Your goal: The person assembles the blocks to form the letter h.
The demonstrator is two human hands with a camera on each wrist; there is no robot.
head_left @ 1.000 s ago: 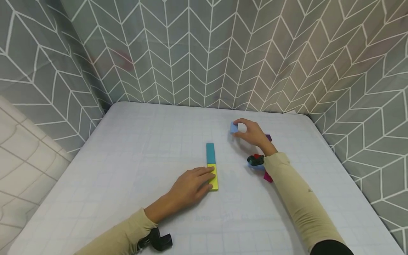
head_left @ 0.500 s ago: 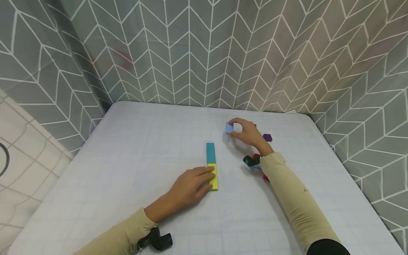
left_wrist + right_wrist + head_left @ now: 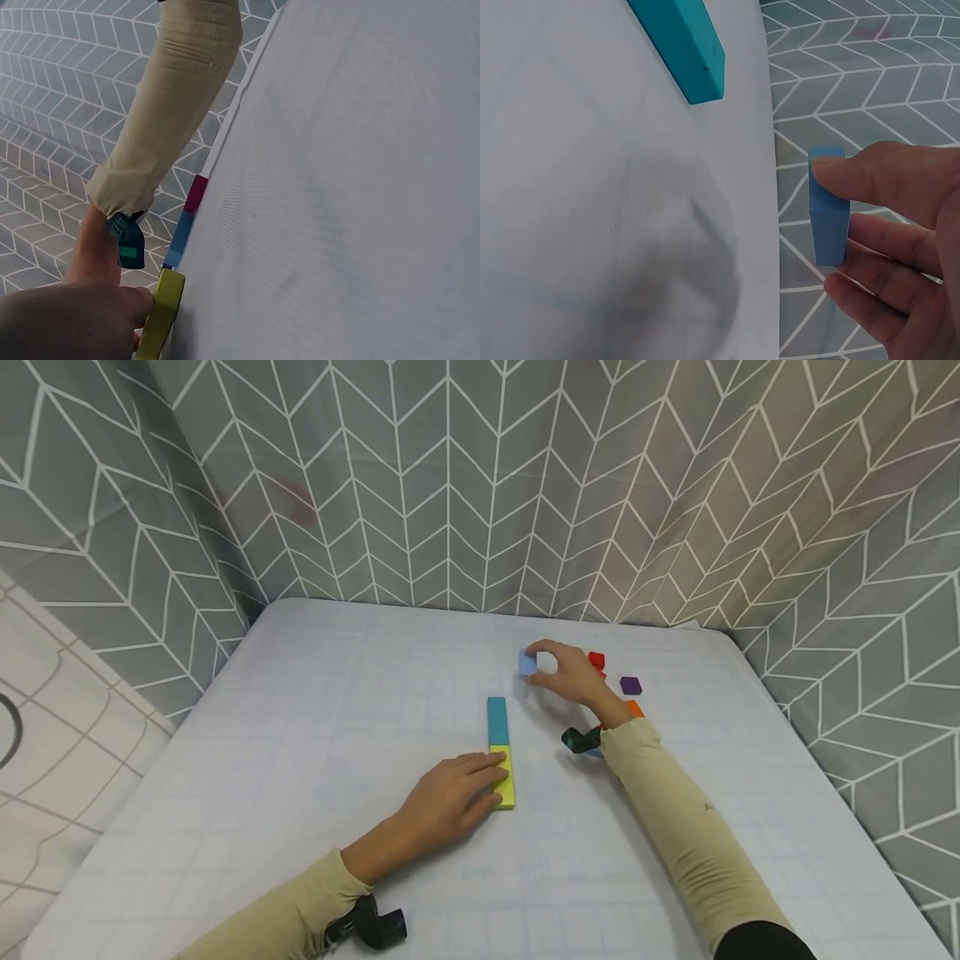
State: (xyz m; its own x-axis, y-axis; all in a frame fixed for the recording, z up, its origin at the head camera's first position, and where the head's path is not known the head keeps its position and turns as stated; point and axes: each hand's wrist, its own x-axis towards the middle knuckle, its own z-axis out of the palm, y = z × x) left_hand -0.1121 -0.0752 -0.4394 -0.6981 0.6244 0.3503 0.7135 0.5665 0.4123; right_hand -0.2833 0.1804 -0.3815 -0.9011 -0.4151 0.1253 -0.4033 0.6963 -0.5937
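Observation:
My right hand pinches a small light blue block between thumb and fingers. In the right wrist view the thumb presses on that block, clear above the white surface. My left hand rests its fingers on a long yellow block, which lies on the table. Against the yellow block's far end lies a teal block, the two forming one straight strip. In the right wrist view the teal block's far end stands apart from the held block. The left wrist view shows my fingers beside the yellow block.
Red blocks, a purple block and an orange block lie around my right wrist. A blue block and a magenta block show in the left wrist view. A patterned curtain hangs behind the white table.
My right hand has moved left with the light blue block, toward the far end of the teal block. Red and orange blocks have come into view behind it. The left hand has stayed put.

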